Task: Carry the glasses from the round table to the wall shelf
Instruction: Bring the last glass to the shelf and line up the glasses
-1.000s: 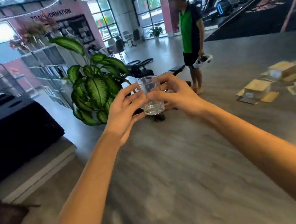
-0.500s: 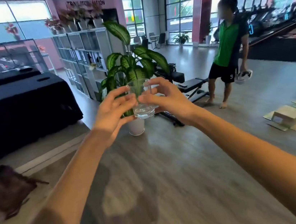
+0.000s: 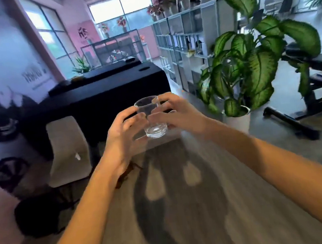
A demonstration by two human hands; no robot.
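Note:
A clear drinking glass (image 3: pixel 151 121) is held upright in front of me at chest height, with a thick base and nothing visibly in it. My left hand (image 3: pixel 123 135) grips its left side and my right hand (image 3: pixel 177 113) grips its right side, fingers wrapped around the wall. A tall white cube shelf (image 3: pixel 188 42) with small items and potted flowers on top stands ahead on the right, several steps beyond the glass. The round table is not in view.
A black-draped table (image 3: pixel 101 93) lies ahead on the left with a grey chair (image 3: pixel 67 150) before it. A large potted plant (image 3: pixel 251 65) stands right of the glass, a black workout bench (image 3: pixel 318 78) beyond it. A dark bag (image 3: pixel 43 213) lies on the floor at left.
My view has swung left: the person in green and the cardboard boxes have left the frame, and the shelf and black table are larger. Both hands keep the same hold on the glass.

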